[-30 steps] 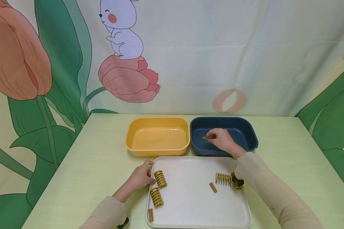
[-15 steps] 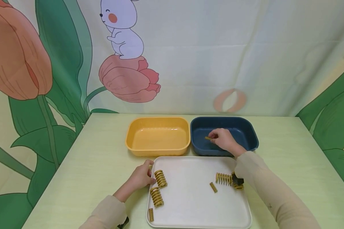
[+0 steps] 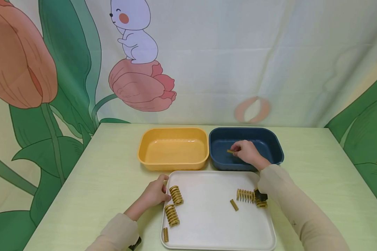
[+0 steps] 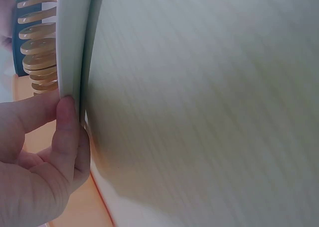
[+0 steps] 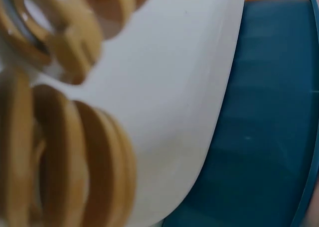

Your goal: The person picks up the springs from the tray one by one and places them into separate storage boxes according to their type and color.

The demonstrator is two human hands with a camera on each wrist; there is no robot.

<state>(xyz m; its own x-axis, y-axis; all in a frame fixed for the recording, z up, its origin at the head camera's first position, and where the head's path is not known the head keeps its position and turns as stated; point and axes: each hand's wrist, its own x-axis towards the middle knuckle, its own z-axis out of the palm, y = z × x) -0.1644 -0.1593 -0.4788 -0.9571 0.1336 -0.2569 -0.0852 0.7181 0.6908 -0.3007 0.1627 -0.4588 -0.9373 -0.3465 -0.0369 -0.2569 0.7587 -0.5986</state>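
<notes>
My right hand pinches a small gold spring inside the dark blue bin; the fingers cover part of it. My left hand grips the left rim of the white tray, and the left wrist view shows thumb and fingers on that rim. Two large gold springs lie just right of the left hand. At the tray's right lie another large spring and one partly hidden by the right wrist's black device. Small springs rest at mid-right and lower left.
A yellow bin stands directly left of the blue one, behind the tray. Both sit on a pale green table in front of a printed curtain. Large springs loom close in the right wrist view.
Inside the blue bin, my right hand has shifted slightly to the right with the small spring still between its fingers. The left hand keeps its place on the tray rim.
</notes>
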